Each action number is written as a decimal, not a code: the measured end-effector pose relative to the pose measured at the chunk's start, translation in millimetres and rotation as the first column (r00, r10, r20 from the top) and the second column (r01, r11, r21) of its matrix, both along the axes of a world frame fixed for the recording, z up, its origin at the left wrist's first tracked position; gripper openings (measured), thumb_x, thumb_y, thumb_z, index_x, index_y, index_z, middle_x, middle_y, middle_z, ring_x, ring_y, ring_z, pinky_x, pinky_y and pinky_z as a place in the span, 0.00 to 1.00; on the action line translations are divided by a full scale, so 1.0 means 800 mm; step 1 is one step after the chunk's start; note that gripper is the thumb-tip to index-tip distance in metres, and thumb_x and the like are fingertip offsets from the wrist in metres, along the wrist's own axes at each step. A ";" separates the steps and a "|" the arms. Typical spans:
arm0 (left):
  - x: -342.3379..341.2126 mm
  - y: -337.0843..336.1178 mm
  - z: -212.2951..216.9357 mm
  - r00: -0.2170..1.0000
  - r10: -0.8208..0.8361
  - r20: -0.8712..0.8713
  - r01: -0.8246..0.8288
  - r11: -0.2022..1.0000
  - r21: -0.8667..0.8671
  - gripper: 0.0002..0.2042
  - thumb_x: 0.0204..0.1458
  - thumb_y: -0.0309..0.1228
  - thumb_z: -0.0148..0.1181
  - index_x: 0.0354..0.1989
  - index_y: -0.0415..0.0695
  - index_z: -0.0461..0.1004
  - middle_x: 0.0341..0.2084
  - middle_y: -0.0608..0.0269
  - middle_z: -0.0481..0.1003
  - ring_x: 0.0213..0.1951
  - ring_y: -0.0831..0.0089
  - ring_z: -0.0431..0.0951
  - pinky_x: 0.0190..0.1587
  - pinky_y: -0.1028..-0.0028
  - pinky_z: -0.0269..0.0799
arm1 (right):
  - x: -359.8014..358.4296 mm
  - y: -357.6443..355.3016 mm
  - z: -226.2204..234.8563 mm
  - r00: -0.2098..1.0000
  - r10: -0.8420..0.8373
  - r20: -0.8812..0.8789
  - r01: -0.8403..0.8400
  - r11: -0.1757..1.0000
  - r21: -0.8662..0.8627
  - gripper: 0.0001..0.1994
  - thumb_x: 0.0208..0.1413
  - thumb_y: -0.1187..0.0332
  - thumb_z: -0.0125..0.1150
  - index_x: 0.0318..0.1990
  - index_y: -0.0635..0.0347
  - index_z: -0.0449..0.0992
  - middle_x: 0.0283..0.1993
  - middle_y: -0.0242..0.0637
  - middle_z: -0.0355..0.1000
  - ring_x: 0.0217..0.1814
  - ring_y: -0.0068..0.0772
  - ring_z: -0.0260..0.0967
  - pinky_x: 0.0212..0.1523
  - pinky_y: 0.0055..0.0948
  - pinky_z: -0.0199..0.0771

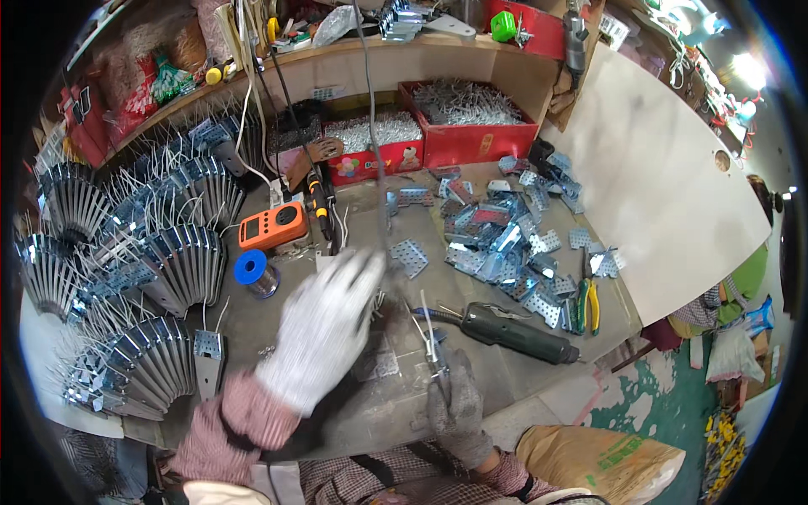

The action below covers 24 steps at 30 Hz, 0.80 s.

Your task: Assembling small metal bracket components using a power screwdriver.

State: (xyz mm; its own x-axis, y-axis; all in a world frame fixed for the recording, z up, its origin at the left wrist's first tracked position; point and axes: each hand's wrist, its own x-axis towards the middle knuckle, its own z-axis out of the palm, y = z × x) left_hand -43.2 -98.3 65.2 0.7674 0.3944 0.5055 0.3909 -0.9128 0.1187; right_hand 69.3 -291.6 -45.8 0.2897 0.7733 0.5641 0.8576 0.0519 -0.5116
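My left hand (324, 328), in a white glove, reaches over the middle of the bench with its fingers stretched out. Its fingertips are slightly blurred, and nothing shows in them. Lower right, my right hand (459, 408) in a grey glove is closed on a small metal piece with white wires (435, 353), held upright above the bench; its lower end is hidden by the fingers. Just right of that piece lies a dark green electric screwdriver (518, 334). A loose perforated metal plate (410, 257) lies beyond my left fingertips.
Fanned stacks of metal strips with white wires (181, 265) fill the left side. A solder spool (257, 273) stands beside an orange meter (272, 225). Right of centre are piled bluish plates (505, 240) and yellow-handled pliers (594, 307). Red boxes of small metal parts (480, 143) line the back.
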 end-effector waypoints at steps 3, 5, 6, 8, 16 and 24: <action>-0.105 -0.055 -0.043 0.943 0.140 -0.301 -0.146 0.989 0.004 0.28 0.51 0.24 0.61 0.64 0.43 0.70 0.59 0.52 0.73 0.61 0.53 0.73 0.57 0.57 0.71 | -0.013 0.007 -0.011 0.995 0.000 -0.100 0.002 1.000 0.029 0.25 0.60 0.77 0.56 0.64 0.78 0.61 0.59 0.66 0.67 0.56 0.70 0.70 0.56 0.50 0.73; -0.146 -0.074 -0.086 0.903 0.130 -0.409 -0.194 0.974 -0.119 0.27 0.50 0.26 0.60 0.63 0.43 0.71 0.58 0.53 0.73 0.61 0.55 0.71 0.61 0.56 0.67 | -0.025 0.006 -0.026 1.000 0.011 0.005 -0.011 1.000 -0.001 0.26 0.59 0.79 0.55 0.65 0.77 0.61 0.59 0.66 0.67 0.58 0.69 0.69 0.58 0.50 0.72; -0.147 -0.077 -0.087 0.895 0.140 -0.423 -0.228 0.960 -0.164 0.26 0.51 0.28 0.60 0.62 0.44 0.71 0.57 0.53 0.73 0.60 0.55 0.71 0.61 0.56 0.67 | -0.022 0.003 -0.029 0.997 0.003 0.076 -0.001 1.000 -0.016 0.27 0.59 0.79 0.54 0.66 0.76 0.61 0.60 0.66 0.67 0.59 0.69 0.69 0.59 0.51 0.71; -0.142 -0.077 -0.084 0.876 0.174 -0.449 -0.305 0.922 -0.238 0.24 0.54 0.31 0.60 0.61 0.45 0.72 0.56 0.53 0.73 0.58 0.54 0.71 0.60 0.56 0.68 | -0.018 0.004 -0.018 0.996 0.047 -0.071 -0.050 0.998 -0.043 0.28 0.57 0.80 0.53 0.67 0.73 0.60 0.62 0.66 0.66 0.63 0.68 0.66 0.62 0.51 0.69; -0.144 -0.052 -0.090 0.959 0.182 -0.216 -0.256 0.884 -0.391 0.19 0.51 0.37 0.71 0.47 0.41 0.73 0.42 0.53 0.73 0.46 0.57 0.74 0.49 0.61 0.72 | -0.023 0.006 -0.009 0.948 0.103 -0.302 -0.137 0.987 -0.090 0.31 0.58 0.82 0.48 0.72 0.68 0.57 0.66 0.61 0.65 0.69 0.67 0.61 0.69 0.47 0.60; -0.148 -0.066 -0.056 0.947 0.295 0.123 0.022 0.324 -0.946 0.11 0.57 0.25 0.65 0.45 0.39 0.70 0.36 0.64 0.75 0.37 0.79 0.74 0.43 0.73 0.74 | -0.073 0.034 0.031 -0.014 0.119 -0.993 -0.474 0.874 0.111 0.34 0.59 0.72 0.49 0.74 0.68 0.54 0.69 0.46 0.62 0.70 0.32 0.59 0.69 0.30 0.61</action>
